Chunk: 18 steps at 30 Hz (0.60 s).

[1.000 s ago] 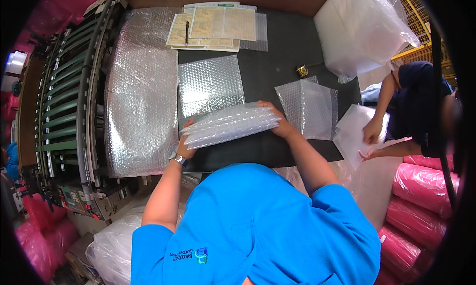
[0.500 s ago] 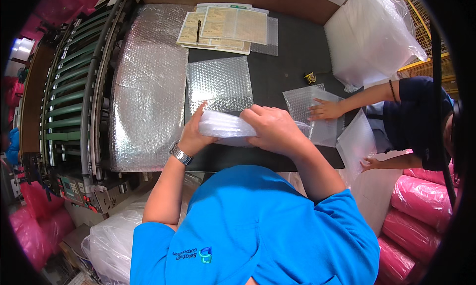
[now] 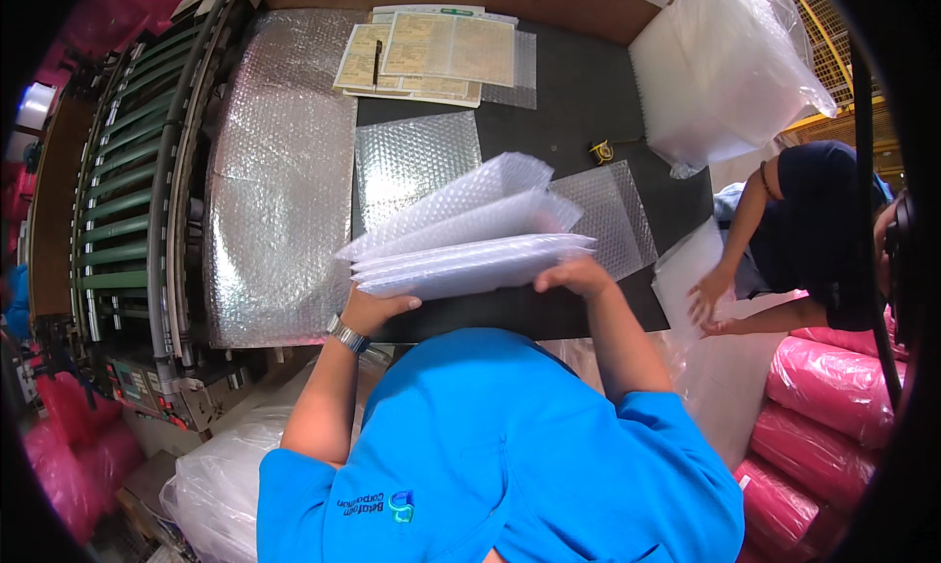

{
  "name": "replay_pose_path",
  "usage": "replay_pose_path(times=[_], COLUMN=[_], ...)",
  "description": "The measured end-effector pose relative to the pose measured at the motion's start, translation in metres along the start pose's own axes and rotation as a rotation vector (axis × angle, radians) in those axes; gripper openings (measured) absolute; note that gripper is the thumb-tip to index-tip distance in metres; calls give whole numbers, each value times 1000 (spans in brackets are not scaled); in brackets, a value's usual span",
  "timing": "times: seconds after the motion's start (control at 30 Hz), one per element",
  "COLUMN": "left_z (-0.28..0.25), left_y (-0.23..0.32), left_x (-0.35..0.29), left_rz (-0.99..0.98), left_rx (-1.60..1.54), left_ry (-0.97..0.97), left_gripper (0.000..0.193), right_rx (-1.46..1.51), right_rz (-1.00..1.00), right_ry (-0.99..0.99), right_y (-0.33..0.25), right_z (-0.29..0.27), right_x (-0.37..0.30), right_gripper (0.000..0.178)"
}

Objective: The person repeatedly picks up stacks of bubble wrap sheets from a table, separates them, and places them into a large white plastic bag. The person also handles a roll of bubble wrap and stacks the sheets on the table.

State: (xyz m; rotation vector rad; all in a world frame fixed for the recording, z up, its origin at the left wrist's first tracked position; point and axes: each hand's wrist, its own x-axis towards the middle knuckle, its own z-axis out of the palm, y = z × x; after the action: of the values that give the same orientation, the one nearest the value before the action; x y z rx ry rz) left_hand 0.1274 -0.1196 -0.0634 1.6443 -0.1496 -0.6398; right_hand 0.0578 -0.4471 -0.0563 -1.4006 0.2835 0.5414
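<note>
Between my hands is a stack of bubble-wrap sheets (image 3: 470, 269), held above the near edge of the dark table. Its lower sheets lie close together, while the upper ones fan apart toward the far side. My left hand (image 3: 377, 306) is closed on the stack's left end, its thumb along the near side and its fingers hidden beneath. At the right end, my right hand (image 3: 576, 275) grips the near lower edge, most of its fingers out of sight. One flat bubble-wrap sheet (image 3: 417, 156) lies just beyond the stack, and more bubble-wrap sheets (image 3: 619, 215) lie to its right.
A long bubble-wrap sheet (image 3: 279, 191) covers the table's left side, beside a roller conveyor (image 3: 123, 191). Papers with a pen (image 3: 376, 63) lie at the back, a tape measure (image 3: 601, 152) nearer. A co-worker's hands (image 3: 711, 296) hold sheets at right, below a large bagged stack (image 3: 720, 73).
The stack has gone from a compact bundle to a wider, fanned-out one. My right hand has shifted right and lower. The co-worker's upper hand has left the table sheets and joined the other hand.
</note>
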Motion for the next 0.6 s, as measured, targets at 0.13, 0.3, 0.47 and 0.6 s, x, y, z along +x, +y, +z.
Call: replay_pose_path(times=[0.13,0.3,0.47,0.6], left_z=[-11,16,8,30], left_y=[-76,-63,-121,-21], left_x=[18,14,21,1], left_rz=[-30,260,558,47], left_rx=[458,337,1007,262], left_ry=[-125,32,104,103], left_gripper=[70,79,32,30], right_rx=[38,2,-260,44], right_rz=[-151,-107,-211,-170], right_ry=[85,92,111,195], right_y=[18,50,49,35], right_z=[18,5,9,16], right_x=[24,32,30,29], right_gripper=[73,65,60,56])
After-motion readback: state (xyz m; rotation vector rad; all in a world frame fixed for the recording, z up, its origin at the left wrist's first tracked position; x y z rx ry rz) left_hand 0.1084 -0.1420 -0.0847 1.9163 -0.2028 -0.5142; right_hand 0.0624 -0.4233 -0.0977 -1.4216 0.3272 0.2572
